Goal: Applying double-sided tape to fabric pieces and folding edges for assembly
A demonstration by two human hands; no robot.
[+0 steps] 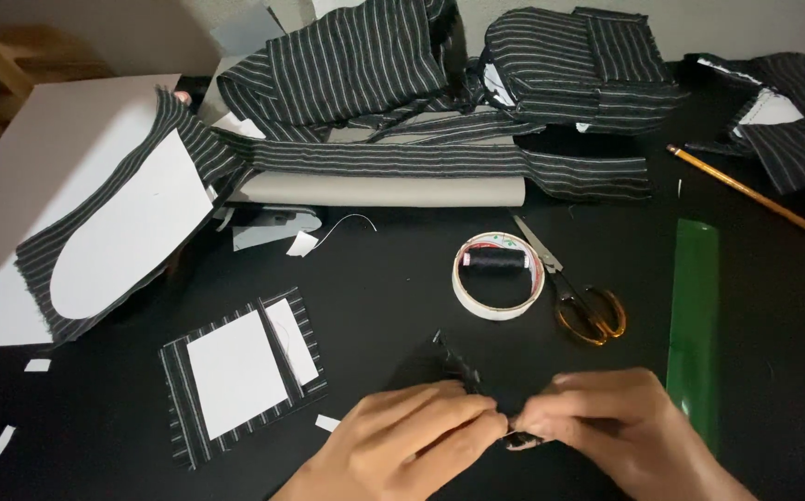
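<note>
Far left, oval striped panel point(110, 237) with white backing. Beside it, square striped patch point(240, 371) flat on black worktop point(375, 278). Low centre: left hand point(402, 445) and right hand point(611, 422) meet, each grip pinched narrow on small dark fabric scrap point(463, 371). Above: tape ring point(498, 276), scissors point(574, 292). Right: green ruler point(695, 315).

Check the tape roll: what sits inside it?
A spool of black thread lies inside the tape roll, on its side. The table beneath the spool is covered, so nothing else can be confirmed there.
</note>
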